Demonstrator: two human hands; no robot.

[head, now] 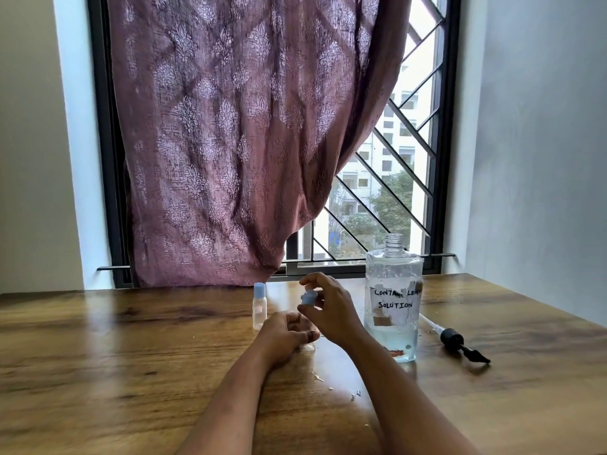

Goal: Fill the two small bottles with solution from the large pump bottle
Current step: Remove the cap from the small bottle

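Note:
My left hand [285, 336] is wrapped around a small clear bottle [308, 347] standing on the table; only its base shows below my fingers. Just above it, my right hand [328, 307] pinches a light blue cap [308, 297]. A second small bottle [259, 305] with a blue cap on stands upright to the left, untouched. The large clear bottle [393, 303], labelled contact lens solution, stands to the right with its neck uncovered and liquid low inside. Its black pump head [460, 343] with a white tube lies on the table further right.
The wooden table [131, 372] spreads wide on both sides. A few spilled drops [338, 387] lie in front of the bottles. Behind the table hang a patterned maroon curtain [230, 142] and a barred window [394, 178].

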